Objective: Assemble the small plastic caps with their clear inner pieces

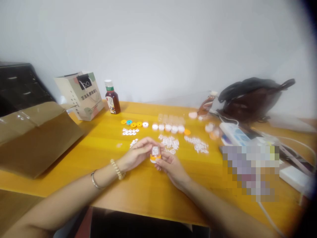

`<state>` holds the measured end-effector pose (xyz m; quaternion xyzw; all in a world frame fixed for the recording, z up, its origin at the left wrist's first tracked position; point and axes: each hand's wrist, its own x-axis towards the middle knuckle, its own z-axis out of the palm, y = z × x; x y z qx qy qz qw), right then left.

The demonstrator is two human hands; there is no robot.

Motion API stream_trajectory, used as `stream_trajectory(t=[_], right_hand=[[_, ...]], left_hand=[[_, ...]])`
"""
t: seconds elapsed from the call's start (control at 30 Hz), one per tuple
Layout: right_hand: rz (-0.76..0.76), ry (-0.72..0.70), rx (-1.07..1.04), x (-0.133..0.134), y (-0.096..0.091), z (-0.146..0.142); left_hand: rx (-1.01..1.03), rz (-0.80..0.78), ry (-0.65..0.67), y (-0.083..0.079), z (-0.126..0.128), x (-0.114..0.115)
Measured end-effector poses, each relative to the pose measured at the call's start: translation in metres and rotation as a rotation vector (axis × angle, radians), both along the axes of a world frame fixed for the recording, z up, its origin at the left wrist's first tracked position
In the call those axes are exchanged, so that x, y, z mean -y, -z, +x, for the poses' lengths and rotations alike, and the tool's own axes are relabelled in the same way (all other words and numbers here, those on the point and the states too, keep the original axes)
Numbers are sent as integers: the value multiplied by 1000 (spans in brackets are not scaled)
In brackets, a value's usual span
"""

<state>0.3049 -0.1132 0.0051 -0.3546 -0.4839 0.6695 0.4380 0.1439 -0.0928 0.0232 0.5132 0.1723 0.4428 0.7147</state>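
Note:
Between both hands, above the table, is a small clear-topped piece with an orange-and-white round base (155, 158). My left hand (140, 152) has its fingers closed about its upper left side. Thumb and fingers of my right hand (170, 167) pinch the base from the right. Just beyond lie a pile of small white ring-like parts (170, 142) and, farther right, another pile of white parts (198, 144). Small white discs (130, 132) rest in rows at the left. Behind them runs a row of white round caps (167, 128), with yellow round pieces (133, 125) and a blue one (129, 122).
A brown cardboard box (37, 142) and a printed paper bag (85, 96) stand left, beside a dark drink bottle (112, 99). Another bottle (207, 103) leans near a dark bag (250, 99). A white power strip (234, 134) and cables lie right.

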Motion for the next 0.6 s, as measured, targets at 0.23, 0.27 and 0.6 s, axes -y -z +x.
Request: stream_trajectory(t=[0.23, 0.27, 0.6], right_hand=[[23, -13, 44, -1, 0, 0], [25, -17, 44, -1, 1, 0], [33, -23, 46, -2, 0, 3]], left_hand=[[-68, 108, -148, 3, 0, -3], [-78, 110, -140, 3, -1, -3], [-279, 207, -284, 3, -2, -3]])
